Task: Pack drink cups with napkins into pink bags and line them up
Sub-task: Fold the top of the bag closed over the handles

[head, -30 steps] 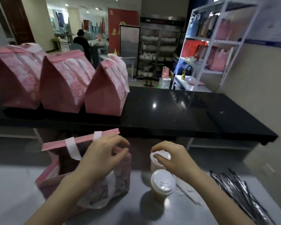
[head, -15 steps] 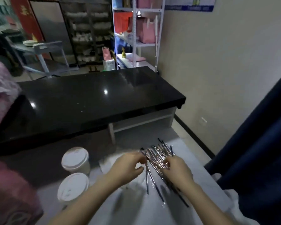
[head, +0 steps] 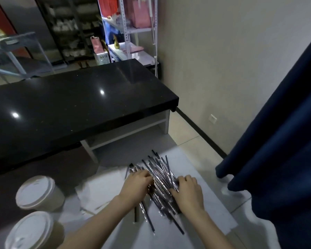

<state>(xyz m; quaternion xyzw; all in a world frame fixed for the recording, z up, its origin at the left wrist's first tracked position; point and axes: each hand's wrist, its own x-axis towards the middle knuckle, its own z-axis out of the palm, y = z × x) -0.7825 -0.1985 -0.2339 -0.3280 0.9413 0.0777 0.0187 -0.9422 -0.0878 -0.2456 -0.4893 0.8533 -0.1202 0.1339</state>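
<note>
Both hands are lower centre on the heap of dark plastic-wrapped straws (head: 160,174). The left hand (head: 137,186) and right hand (head: 187,193) curl their fingers into it from either side. The two tan paper cups with white lids (head: 38,191) sit lower left, with white paper napkins (head: 101,191) just beside them.

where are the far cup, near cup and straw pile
far cup (head: 35,188), head view, lid centre
near cup (head: 30,230), head view, lid centre
straw pile (head: 162,172), head view, middle of bundle
</note>
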